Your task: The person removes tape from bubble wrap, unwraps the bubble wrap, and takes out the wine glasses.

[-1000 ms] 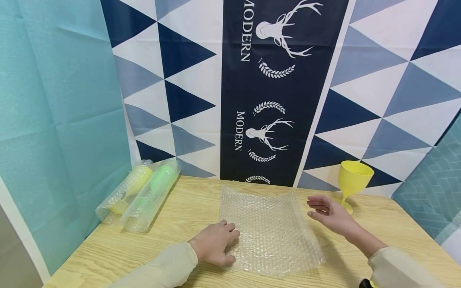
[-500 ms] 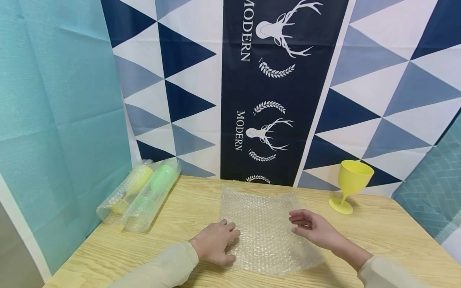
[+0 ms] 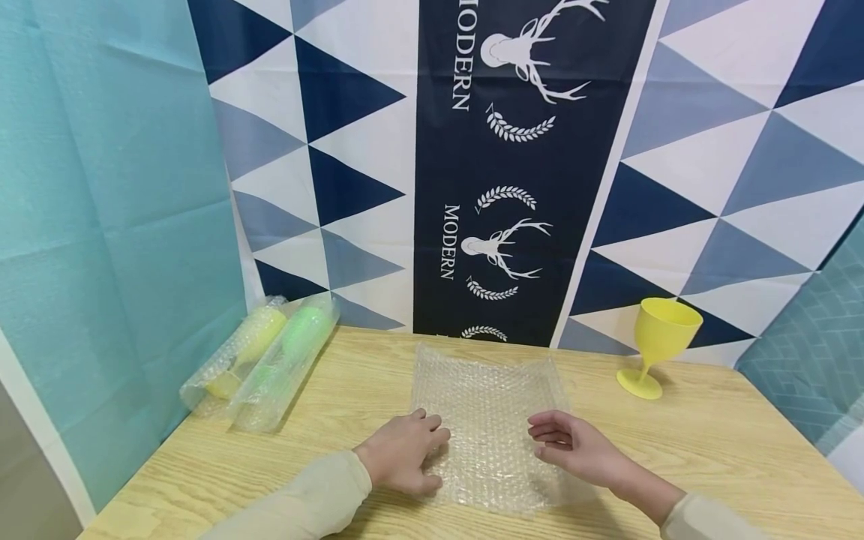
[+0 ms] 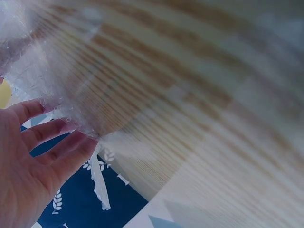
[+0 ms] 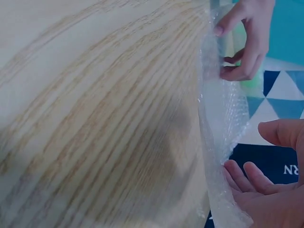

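Observation:
A clear sheet of bubble wrap point(image 3: 489, 420) lies on the wooden table in the head view, its far corners curling upward. My left hand point(image 3: 401, 454) rests on its left edge, fingers spread and slightly bent. At the right edge, my right hand point(image 3: 580, 450) touches the wrap with loosely bent fingers, thumb apart from them. The right wrist view shows those fingertips against the edge of the sheet, with nothing pinched between thumb and fingers. A yellow plastic goblet point(image 3: 664, 330) stands upright behind and to the right of my right hand.
Two bubble-wrapped bundles lie side by side at the back left: one with yellow contents point(image 3: 259, 341), one with green contents point(image 3: 304, 330). A patterned cloth point(image 3: 364, 187) hangs behind the wooden table point(image 3: 364, 375). A teal cloth point(image 3: 128, 225) borders the left side.
My right hand has moved left and toward me, from beside the goblet to the wrap's right edge. The goblet's base has come into full view. My left hand has stayed put.

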Tool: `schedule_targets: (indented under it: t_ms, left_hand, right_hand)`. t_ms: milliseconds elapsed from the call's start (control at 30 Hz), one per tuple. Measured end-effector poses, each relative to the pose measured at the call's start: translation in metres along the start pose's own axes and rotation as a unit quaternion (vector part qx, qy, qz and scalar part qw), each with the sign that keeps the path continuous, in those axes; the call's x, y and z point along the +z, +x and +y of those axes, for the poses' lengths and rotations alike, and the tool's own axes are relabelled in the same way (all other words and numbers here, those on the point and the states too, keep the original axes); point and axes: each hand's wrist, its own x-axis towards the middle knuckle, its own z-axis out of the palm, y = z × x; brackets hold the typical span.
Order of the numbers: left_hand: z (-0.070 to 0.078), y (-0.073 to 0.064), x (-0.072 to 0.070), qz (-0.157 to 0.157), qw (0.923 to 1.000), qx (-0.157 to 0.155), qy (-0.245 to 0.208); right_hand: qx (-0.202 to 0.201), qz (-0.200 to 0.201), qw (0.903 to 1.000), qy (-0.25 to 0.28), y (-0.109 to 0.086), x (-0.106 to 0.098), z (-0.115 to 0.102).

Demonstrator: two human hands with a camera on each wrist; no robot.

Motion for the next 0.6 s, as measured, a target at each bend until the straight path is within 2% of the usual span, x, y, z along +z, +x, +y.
schedule_targets:
  t_ms: [300, 600]
  left_hand:
    - [0.001, 0.000, 0.001, -0.002, 0.9999, 0.001, -0.012]
    - [-0.001, 0.001, 0.000, -0.007, 0.9999, -0.001, -0.015]
  right_hand:
    - [-0.007, 0.005, 0.9999, 0.007, -0.007, -0.004, 0.012]
    - [-0.017, 0.014, 0.9995, -0.022, -0.011, -0.009, 0.020]
